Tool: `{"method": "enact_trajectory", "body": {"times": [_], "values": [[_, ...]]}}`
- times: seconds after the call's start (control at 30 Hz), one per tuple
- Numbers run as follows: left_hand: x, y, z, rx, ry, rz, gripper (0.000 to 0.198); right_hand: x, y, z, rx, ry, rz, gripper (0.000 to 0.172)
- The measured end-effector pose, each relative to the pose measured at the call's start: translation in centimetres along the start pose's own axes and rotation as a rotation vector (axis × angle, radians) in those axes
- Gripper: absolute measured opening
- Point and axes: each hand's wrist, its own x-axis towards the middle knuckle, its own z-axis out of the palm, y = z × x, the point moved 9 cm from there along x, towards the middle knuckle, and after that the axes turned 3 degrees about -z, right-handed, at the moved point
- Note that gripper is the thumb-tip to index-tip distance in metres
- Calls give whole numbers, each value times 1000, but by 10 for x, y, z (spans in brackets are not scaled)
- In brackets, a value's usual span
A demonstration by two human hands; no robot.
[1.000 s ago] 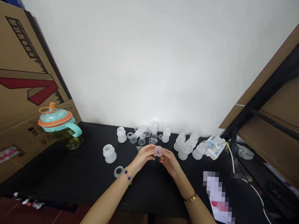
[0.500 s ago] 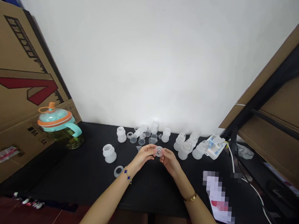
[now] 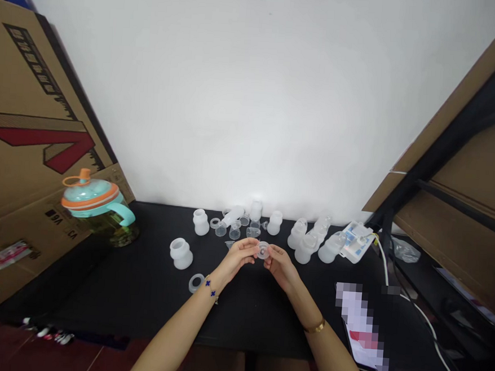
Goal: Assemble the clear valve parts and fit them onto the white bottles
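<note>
Black and matte, the table [image 3: 138, 291] runs back to a plain white wall [image 3: 245, 95], and just above its middle a small clear plastic disc [image 3: 263, 250] is pinched between both hands: the left hand [image 3: 237, 258] closes thumb and fingers on its left edge, the right hand [image 3: 282, 266] does the same on its right edge, so the piece sits off the tabletop between the fingertips. A beaded bracelet [image 3: 211, 287] with blue charms circles the left wrist, a gold bangle [image 3: 315, 326] the right. Just behind the hands lies a scatter of small clear funnels and caps [image 3: 238, 227]; to the left stand two frosted white bottles [image 3: 181, 254], with a clear ring [image 3: 196, 283] flat on the table near the left wrist. More frosted bottles [image 3: 309, 240] cluster to the right, beside a white device [image 3: 357, 242] with blue marks and a white cable [image 3: 428, 328] trailing off. A pixelated phone-shaped object [image 3: 362, 329] lies near the right forearm. Far left, a jug with a teal and orange lid [image 3: 95, 206] stands against a big cardboard box [image 3: 16, 152] printed with a large red mark shaped like a 7 or V; the small black print lower down is too small to read. Another cardboard panel on a dark frame [image 3: 464, 167] leans at right.
</note>
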Motion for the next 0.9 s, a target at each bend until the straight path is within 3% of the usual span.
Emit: {"method": "enact_trajectory", "body": {"times": [0.47,0.9], "values": [[-4,2,12,56,-61,11,34,0,-1,2,8,2,-9,31],[-2,-1,10,37,-67,12,35,0,-1,3,15,-16,-14,30]]}}
